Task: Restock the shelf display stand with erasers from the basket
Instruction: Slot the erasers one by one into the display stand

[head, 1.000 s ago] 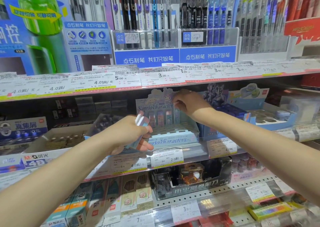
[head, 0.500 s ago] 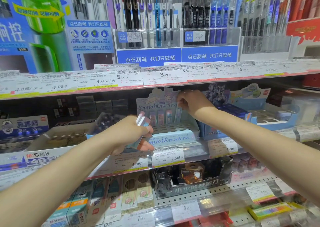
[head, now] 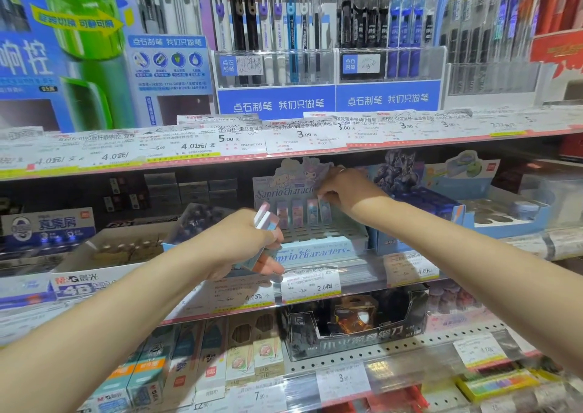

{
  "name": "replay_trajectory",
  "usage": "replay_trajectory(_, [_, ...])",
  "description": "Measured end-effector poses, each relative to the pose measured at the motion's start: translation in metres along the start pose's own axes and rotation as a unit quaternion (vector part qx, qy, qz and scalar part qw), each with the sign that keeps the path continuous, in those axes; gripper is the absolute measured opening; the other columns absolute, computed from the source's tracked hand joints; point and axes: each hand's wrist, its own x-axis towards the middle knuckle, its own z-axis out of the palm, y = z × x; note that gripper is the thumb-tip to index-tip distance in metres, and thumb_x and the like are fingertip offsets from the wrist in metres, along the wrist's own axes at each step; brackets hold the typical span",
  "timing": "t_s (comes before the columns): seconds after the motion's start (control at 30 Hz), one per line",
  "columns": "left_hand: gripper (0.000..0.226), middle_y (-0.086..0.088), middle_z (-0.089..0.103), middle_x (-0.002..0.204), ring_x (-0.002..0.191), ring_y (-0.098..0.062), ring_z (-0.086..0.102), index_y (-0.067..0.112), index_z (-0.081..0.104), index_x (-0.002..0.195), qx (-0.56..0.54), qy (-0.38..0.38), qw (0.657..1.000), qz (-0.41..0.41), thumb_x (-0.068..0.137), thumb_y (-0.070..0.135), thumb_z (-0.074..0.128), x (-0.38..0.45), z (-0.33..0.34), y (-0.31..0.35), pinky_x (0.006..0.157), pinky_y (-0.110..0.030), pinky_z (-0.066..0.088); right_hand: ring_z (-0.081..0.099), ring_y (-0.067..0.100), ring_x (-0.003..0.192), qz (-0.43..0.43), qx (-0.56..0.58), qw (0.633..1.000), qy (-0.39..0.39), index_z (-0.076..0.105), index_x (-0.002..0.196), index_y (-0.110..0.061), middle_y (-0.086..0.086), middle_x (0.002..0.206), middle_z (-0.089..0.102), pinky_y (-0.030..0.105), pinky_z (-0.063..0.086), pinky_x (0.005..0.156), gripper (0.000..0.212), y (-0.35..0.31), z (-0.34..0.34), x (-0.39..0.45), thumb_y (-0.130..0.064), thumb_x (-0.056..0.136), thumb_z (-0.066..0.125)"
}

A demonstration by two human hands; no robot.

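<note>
Now | right hand lower at eraser row | left hand unchanged

Pastel erasers upright in display stand back row; more bunched in left hand.

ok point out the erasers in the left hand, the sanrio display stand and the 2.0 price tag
erasers point(head: 266, 220): head view, on the top ends above the left hand
Sanrio display stand point(head: 318, 250): head view, on its front name panel
2.0 price tag point(head: 310, 283): head view, on the label's middle
</note>
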Motion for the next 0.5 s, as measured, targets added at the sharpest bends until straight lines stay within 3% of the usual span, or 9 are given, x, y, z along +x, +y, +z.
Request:
replay_trajectory(0.17, [0.014,-0.020,0.060,0.105,0.070,-0.030,0.073,0.000,0.057,0.103,-0.003,-0.002,1.000,-0.003,0.094,0.008,0.049,0.0001,-0.0014,-0.0014,0.052,-0.025,0.057,0.062,0.027,0.104,0.040,0.019,0.999,0.027,0.066,0.109,-0.008,0.011,0.113,0.068,0.035,0.048,0.094,0.022,-0.0017,-0.0028,-0.0006,-0.013,0.090,0.056])
replay_trajectory(0.3, [0.013,-0.019,0.060,0.105,0.071,-0.030,0.073,0.002,0.058,0.102,0.004,0.002,1.000,0.002,0.094,0.008,0.050,0.0009,-0.0013,-0.0028,0.052,-0.025,0.057,0.065,0.025,0.098,0.072,0.046,0.996,0.039,0.071,0.100,-0.008,0.009,0.107,0.072,0.025,0.045,0.089,0.018,-0.0016,-0.0022,0.0011,-0.016,0.088,0.061])
replay_trajectory(0.5, [0.013,-0.018,0.062,0.106,0.072,-0.033,0.073,0.001,0.058,0.101,0.002,0.009,1.000,0.006,0.093,0.008,0.052,0.0020,-0.0015,-0.0064,0.055,-0.028,0.058,0.063,0.027,0.103,0.121,0.049,0.991,0.018,0.070,0.103,-0.004,0.011,0.114,0.069,0.031,0.046,0.098,0.023,-0.0042,-0.0003,-0.0015,-0.015,0.090,0.057])
